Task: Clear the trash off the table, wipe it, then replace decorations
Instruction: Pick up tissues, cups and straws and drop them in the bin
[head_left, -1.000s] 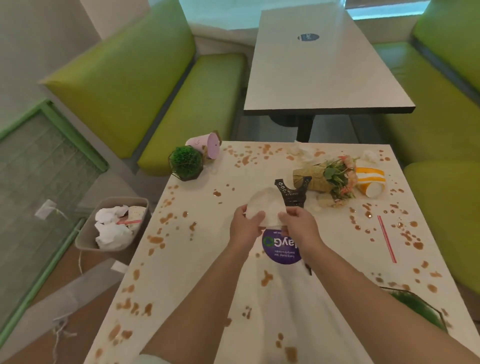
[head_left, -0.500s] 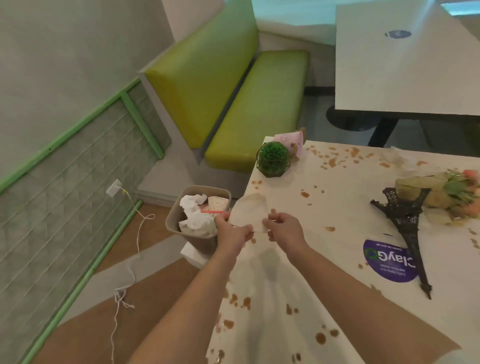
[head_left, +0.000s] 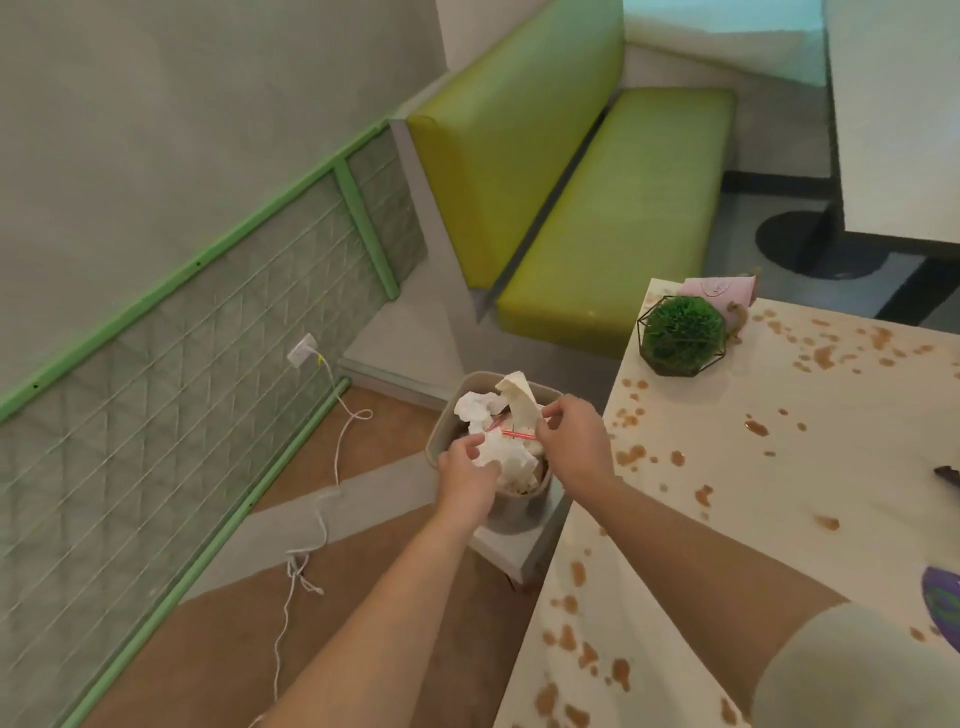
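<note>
Both hands have swung off the table (head_left: 779, 493) to the bin (head_left: 441, 441); the right hand (head_left: 569, 434) pinches a pale wrapper (head_left: 519, 402) over it, the left hand (head_left: 465, 475) grips crumpled tissue (head_left: 506, 457) inside, the green plant ball (head_left: 680, 335) at two o'clock

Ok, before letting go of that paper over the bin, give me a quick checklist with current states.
1. Both hands over the bin: ok, left hand and right hand are above its opening.
2. Paper piece over the opening: ok, pinched by the right hand.
3. Room left in bin: not ok, crumpled napkins pile above the rim.
4. Left hand free: cannot tell, fingers rest against the napkins.
5. Table ready for wiping: not ok, brown stains and green plant decoration remain.
</note>
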